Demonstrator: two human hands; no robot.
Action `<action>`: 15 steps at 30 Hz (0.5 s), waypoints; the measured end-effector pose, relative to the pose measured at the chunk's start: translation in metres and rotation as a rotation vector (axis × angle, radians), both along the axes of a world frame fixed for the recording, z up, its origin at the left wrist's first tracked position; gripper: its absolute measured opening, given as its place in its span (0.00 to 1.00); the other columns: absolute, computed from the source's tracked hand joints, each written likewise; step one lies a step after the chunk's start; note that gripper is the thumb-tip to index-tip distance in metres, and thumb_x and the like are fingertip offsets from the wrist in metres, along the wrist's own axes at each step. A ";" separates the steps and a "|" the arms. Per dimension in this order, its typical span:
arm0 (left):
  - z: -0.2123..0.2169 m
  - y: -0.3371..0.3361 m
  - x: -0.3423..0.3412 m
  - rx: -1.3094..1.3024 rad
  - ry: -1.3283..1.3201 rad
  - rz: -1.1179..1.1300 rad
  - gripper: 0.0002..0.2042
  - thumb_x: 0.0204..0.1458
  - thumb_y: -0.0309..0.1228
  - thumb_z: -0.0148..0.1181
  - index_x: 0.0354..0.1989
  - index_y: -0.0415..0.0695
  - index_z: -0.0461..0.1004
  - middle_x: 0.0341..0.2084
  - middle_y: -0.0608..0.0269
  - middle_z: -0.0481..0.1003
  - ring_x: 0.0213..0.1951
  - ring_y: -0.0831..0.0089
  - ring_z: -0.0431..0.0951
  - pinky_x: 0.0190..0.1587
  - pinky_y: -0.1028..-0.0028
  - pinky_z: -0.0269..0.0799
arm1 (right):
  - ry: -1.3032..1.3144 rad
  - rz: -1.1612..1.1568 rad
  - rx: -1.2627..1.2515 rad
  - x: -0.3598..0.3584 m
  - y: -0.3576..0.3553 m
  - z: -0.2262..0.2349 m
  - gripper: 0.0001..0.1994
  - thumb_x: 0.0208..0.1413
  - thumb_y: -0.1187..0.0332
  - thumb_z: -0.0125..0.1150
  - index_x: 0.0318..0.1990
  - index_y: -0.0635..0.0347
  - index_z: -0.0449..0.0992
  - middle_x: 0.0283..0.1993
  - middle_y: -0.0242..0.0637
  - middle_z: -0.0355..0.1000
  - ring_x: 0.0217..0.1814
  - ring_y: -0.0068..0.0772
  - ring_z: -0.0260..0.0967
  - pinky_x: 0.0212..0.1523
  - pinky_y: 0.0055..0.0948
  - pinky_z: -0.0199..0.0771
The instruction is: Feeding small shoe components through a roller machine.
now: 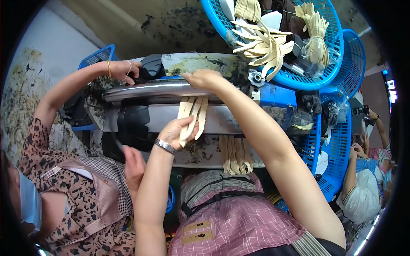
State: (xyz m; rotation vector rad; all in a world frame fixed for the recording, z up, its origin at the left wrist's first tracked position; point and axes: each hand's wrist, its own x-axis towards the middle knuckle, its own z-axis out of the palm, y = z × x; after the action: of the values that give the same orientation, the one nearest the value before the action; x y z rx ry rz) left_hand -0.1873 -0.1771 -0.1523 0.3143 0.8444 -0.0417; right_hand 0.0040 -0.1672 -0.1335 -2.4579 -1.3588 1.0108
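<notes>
A pink checked apron (239,222) is filling the foreground. Above it, the left hand (179,130) is pinching cream strips (193,113) hanging from the metal roller (158,88), while the right hand (204,79) is pressing flat, grasping nothing. A blue basket (299,81) is holding more strips. A neighbour's hand (126,70) is gripping the machine.

glossy metal bar (162,88), pale matt strips (193,114), blue plastic mesh basket (299,79), checked pink cloth apron (239,222), stained rough machine top (192,64).
</notes>
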 end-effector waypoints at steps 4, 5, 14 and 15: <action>0.014 0.006 -0.010 0.026 -0.017 -0.107 0.22 0.54 0.42 0.35 0.41 0.33 0.65 0.31 0.44 0.72 0.30 0.64 0.76 0.30 0.68 0.76 | 0.238 0.077 -0.047 0.007 0.027 -0.004 0.22 0.49 0.52 0.45 0.43 0.58 0.72 0.44 0.45 0.69 0.46 0.45 0.66 0.45 0.38 0.63; 0.017 0.006 -0.014 0.085 0.036 -0.098 0.25 0.54 0.46 0.33 0.40 0.33 0.65 0.31 0.45 0.72 0.30 0.62 0.76 0.31 0.69 0.75 | 0.207 0.154 0.007 0.007 0.029 -0.003 0.20 0.48 0.53 0.47 0.41 0.59 0.73 0.41 0.46 0.70 0.45 0.45 0.66 0.43 0.38 0.64; -0.050 -0.103 -0.034 0.516 0.245 -0.360 0.16 0.51 0.40 0.46 0.29 0.37 0.72 0.20 0.58 0.74 0.20 0.74 0.73 0.24 0.76 0.69 | -0.435 0.308 1.053 -0.026 -0.006 0.006 0.10 0.46 0.64 0.54 0.21 0.58 0.64 0.19 0.40 0.68 0.23 0.42 0.68 0.21 0.34 0.67; -0.067 -0.119 -0.027 0.602 0.265 -0.497 0.15 0.50 0.38 0.49 0.27 0.37 0.73 0.19 0.59 0.74 0.20 0.76 0.73 0.22 0.76 0.68 | -0.430 0.304 1.002 -0.028 -0.011 0.011 0.10 0.46 0.64 0.54 0.21 0.58 0.64 0.19 0.40 0.68 0.23 0.42 0.68 0.21 0.34 0.67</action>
State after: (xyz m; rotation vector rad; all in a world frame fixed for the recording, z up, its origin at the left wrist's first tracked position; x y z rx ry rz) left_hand -0.2143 -0.2961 -0.2193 1.1003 1.0138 -0.3012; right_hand -0.0243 -0.1778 -0.1222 -1.7376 -1.7852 -0.2279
